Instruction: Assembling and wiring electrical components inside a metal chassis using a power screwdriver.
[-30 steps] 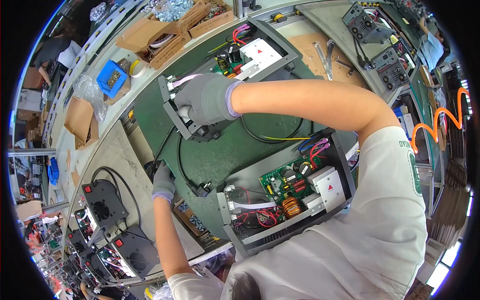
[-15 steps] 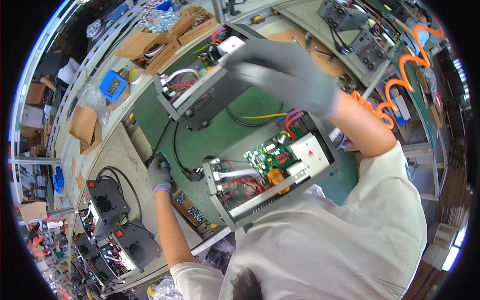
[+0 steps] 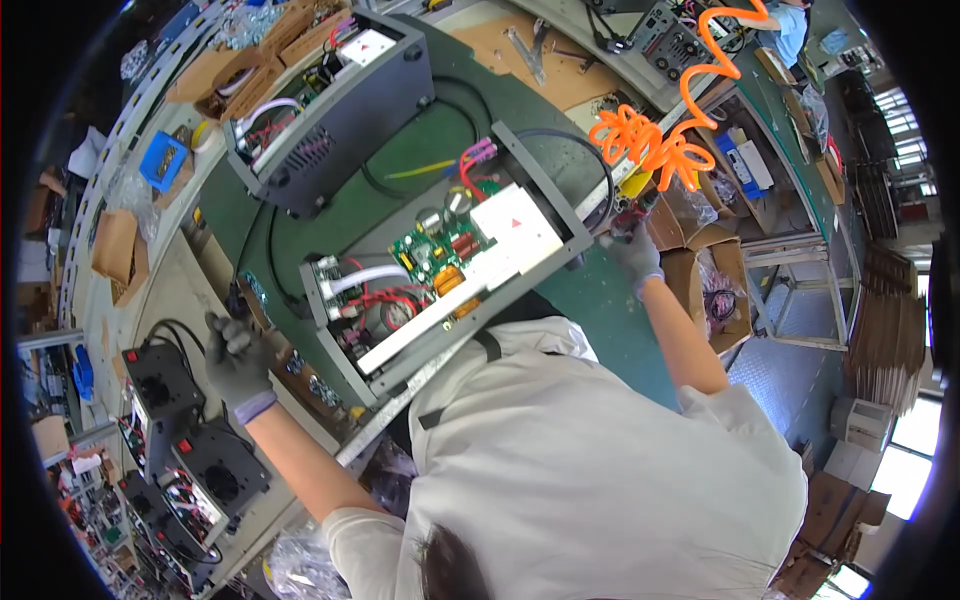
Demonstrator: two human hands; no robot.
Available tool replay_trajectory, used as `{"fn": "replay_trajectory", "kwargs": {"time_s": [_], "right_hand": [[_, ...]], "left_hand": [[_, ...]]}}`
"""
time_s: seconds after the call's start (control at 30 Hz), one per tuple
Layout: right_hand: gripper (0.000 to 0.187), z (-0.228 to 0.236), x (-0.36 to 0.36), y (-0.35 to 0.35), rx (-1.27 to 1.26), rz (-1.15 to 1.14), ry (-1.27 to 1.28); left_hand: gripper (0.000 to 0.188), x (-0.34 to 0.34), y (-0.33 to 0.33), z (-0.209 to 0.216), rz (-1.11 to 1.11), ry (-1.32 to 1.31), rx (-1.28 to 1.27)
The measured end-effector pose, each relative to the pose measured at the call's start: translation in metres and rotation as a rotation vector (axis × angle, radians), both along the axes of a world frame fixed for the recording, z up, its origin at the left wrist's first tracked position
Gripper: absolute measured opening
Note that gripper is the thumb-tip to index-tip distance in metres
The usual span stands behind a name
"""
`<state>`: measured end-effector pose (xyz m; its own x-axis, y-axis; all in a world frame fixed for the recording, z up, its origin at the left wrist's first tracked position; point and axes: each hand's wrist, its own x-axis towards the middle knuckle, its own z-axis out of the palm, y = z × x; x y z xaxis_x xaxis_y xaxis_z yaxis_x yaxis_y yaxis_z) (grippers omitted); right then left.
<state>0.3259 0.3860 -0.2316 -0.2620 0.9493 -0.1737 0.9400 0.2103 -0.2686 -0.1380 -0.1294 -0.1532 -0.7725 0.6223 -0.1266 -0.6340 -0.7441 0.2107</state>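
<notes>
In front of me sits an uncovered power unit in a grey metal case, its green circuit board, red wires and a white plate showing. Beyond it stands a second dark grey unit, also open on top. My left hand, in a grey glove, is left of the near unit, beside the small parts tray; its fingers are curled, and anything between them is hidden. At the table's right edge my gloved right hand is closed round a dark red hand tool, partly covered by the fingers.
An orange coiled hose hangs by the right hand, above an open carton. Finished-looking black units with cables stand at lower left. A blue bin and cardboard boxes line the far left.
My right hand has left the far unit for the right table edge and now grips the red tool. My left hand has drawn back from beside the black cable. The whole view has shifted.
</notes>
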Motion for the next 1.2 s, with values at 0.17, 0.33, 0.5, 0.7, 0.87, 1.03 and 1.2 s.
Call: {"fn": "replay_trajectory", "kwargs": {"time_s": [0.17,0.33,0.5,0.7,0.87,1.03,1.2], "right_hand": [[0.064,-0.068,0.011,0.049,-0.002,-0.161,0.452],[0.041,-0.033,0.014,0.052,0.149,0.051,0.901],[0.047,0.141,-0.001,0.033,0.192,0.136,1.255],[0.06,0.284,-0.061,-0.046,-0.313,0.481,1.87],[0.044,0.3,-0.092,-0.056,-0.981,0.83,2.124],[0.031,0.312,-0.127,-0.085,-1.065,0.916,2.072],[0.033,0.309,-0.137,-0.089,-1.007,1.028,2.034]], "left_hand": [[0.035,0.063,0.068,0.079,-0.039,0.13,-0.062],[0.037,0.133,0.112,0.111,-0.111,0.155,-0.141],[0.035,0.205,0.159,0.141,-0.35,0.276,-0.54],[0.045,0.234,0.195,0.162,-0.592,0.53,-0.803],[0.045,0.237,0.197,0.164,-0.573,0.553,-0.86],[0.048,0.241,0.191,0.159,-0.537,0.472,-0.818],[0.052,0.24,0.188,0.158,-0.518,0.356,-0.77]]}}
